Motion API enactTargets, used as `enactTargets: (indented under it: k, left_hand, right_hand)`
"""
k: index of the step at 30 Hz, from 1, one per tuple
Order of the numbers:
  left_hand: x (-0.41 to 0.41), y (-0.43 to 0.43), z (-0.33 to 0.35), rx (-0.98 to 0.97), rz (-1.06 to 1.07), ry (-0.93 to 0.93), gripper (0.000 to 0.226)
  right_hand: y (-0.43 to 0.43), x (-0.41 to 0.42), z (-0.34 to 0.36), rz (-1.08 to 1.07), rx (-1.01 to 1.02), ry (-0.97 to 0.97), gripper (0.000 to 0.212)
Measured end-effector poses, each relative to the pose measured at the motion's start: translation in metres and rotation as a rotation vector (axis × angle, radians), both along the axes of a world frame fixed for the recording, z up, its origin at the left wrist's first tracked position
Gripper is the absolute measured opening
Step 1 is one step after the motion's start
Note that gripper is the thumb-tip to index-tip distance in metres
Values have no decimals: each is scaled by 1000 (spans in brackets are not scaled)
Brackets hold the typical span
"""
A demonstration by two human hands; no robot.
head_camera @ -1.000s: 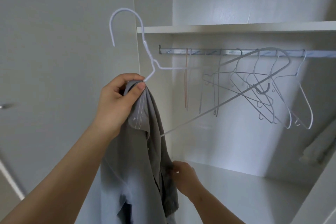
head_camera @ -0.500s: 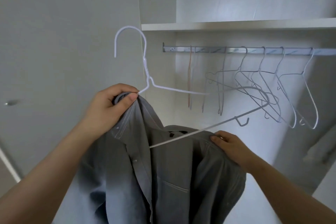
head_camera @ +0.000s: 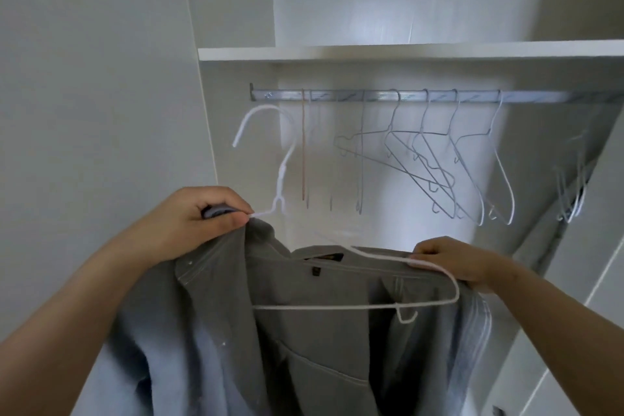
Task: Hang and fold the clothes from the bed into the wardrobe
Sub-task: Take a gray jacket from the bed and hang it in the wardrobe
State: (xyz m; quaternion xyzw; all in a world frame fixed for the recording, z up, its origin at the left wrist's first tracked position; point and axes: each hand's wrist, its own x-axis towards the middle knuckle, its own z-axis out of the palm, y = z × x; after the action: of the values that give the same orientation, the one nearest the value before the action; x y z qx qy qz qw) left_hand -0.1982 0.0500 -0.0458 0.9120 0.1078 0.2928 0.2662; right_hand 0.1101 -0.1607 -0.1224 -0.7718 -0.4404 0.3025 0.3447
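Grey shirt (head_camera: 337, 331): half-draped on white hanger (head_camera: 337, 308), held up before the wardrobe (head_camera: 405, 52).
Left hand (head_camera: 199, 223): pinches collar and hanger end together.
Right hand (head_camera: 452, 260): pinches fabric onto the hanger's arm; seat this shoulder squarely.
Rail (head_camera: 337, 95): hook left of empty hangers (head_camera: 439, 172).

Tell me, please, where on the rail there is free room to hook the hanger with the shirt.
The rail is bare between its left end and the pink hanger, and again between the last white hanger of the middle group and the bunch of hangers at the far right. The middle group is crowded: its hangers overlap.
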Motion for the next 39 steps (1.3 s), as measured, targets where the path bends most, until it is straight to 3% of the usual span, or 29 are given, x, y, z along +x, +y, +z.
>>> enactTargets:
  k: [3,6,11,16,22,26,30,31,33,36,39]
  left_hand:
    - [13,-3,-6,101,0,102,37]
    - [27,-8,-13,297,81,136,9]
    - [53,-25,-30,569,389,205,22]
    - [66,-43,-43,639,516,28,16]
    - [65,-46,-49,552,535,-195,9]
    - [55,-43,-46,428,530,-272,24]
    - [46,-41,-44,296,482,-352,20]
    - [44,-41,-43,273,475,-359,22]
    - [42,-41,-39,224,452,-378,25]
    - [41,-40,-37,185,428,-406,22]
    - [42,-42,-37,231,404,-390,17]
  right_hand:
    - [-8,6,3,-53,-18,5,25]
    - [-12,7,3,-98,-8,65,20]
    - [-5,3,4,-187,49,105,15]
    - [15,-17,14,-276,129,232,13]
    - [31,-62,25,-90,173,356,8]
    - [31,-78,30,14,138,186,12]
    - [35,-71,26,-415,585,-392,9]
    - [37,-67,28,-481,624,-554,9]
    - [42,-61,31,-455,484,-771,25]
    - [48,-64,27,-265,235,-685,45]
    - [51,-77,22,-217,170,-574,50]
